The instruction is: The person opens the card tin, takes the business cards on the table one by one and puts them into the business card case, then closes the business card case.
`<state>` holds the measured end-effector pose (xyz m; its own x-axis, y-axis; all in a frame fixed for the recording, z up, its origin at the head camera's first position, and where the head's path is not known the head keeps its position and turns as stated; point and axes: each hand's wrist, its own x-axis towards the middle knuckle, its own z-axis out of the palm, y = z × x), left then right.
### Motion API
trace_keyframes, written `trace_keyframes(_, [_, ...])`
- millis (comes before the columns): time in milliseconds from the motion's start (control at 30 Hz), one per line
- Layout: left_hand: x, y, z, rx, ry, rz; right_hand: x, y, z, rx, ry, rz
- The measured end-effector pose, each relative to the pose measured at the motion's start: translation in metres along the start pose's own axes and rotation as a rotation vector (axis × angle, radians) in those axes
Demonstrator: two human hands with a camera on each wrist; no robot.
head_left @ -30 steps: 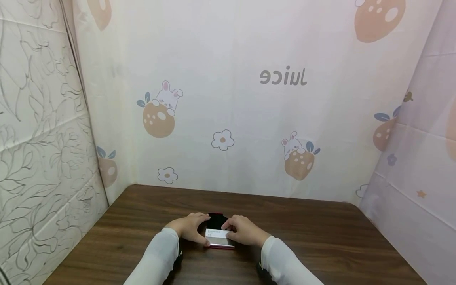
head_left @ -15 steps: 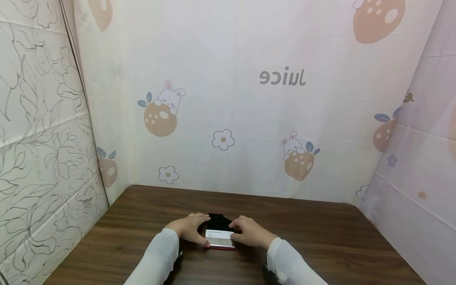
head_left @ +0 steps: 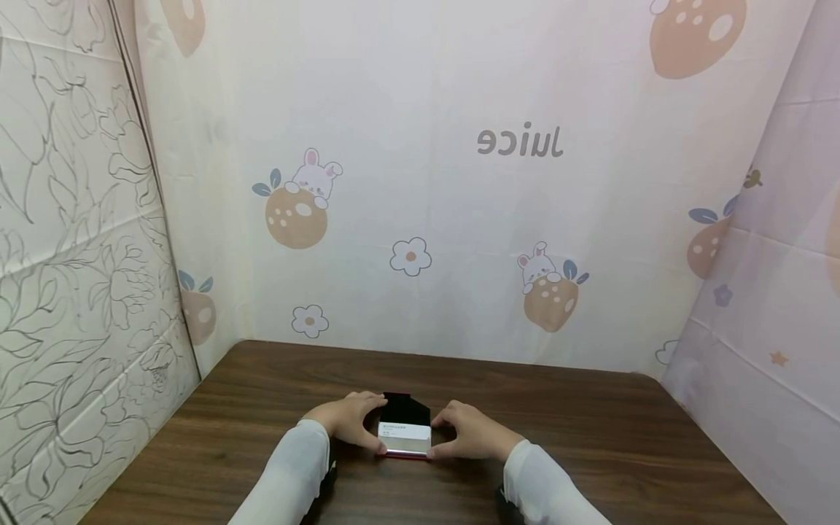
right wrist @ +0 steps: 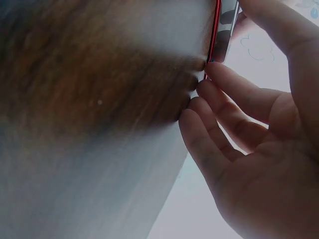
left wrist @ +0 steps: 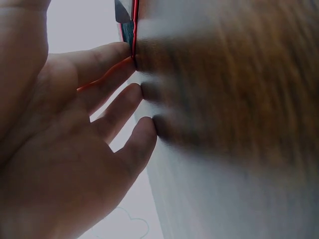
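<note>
In the head view, a card case lies unfolded on the table, with a black inside, a red edge and a silvery strip at the near side. A white printed card lies on its near half. My left hand rests along the case's left side, thumb at the near corner and fingertips by the far part. At the right side is my right hand, its thumb touching the near corner. Both wrist views show gently bent, spread fingers, with fingertips at the table and the red edge.
A dark wood-grain table carries the case. Behind it hangs a pale printed curtain. A flower-patterned sheet closes off the left side, and another pale sheet the right.
My right hand has come off the card and slid right to the case's right edge, uncovering the black inside and the card. The left hand and the case stay in place.
</note>
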<state>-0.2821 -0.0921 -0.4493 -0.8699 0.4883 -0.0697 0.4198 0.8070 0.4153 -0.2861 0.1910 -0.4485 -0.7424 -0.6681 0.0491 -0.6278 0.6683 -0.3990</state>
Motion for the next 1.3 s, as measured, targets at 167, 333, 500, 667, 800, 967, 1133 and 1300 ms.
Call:
trace_keyframes(167, [0.001, -0.001, 0.000, -0.001, -0.004, 0.008, -0.001, -0.003, 0.000, 0.007, -0.005, -0.010])
trace_keyframes(333, [0.002, -0.003, -0.004, -0.008, -0.007, -0.004, -0.001, -0.003, 0.001, 0.011, 0.006, -0.008])
trace_keyframes(500, [0.006, -0.005, -0.010, -0.059, 0.016, -0.018, 0.000, -0.001, 0.003, 0.017, 0.004, 0.012])
trace_keyframes(667, [0.015, -0.008, -0.016, -0.089, 0.052, 0.032, 0.001, -0.001, 0.002, 0.019, 0.001, 0.030])
trace_keyframes(800, [0.022, -0.006, -0.023, -0.077, 0.068, 0.012, 0.001, -0.002, 0.000, 0.023, -0.003, 0.038])
trace_keyframes(967, [0.033, 0.001, -0.027, -0.006, 0.064, -0.059, 0.001, -0.002, 0.001, 0.030, -0.005, 0.036])
trace_keyframes(1133, [0.041, 0.007, -0.029, 0.040, 0.045, -0.108, 0.002, -0.003, 0.002, 0.041, -0.002, 0.038])
trace_keyframes(1300, [0.044, 0.009, -0.030, 0.062, 0.045, -0.104, 0.002, -0.003, 0.001, 0.052, -0.001, 0.038])
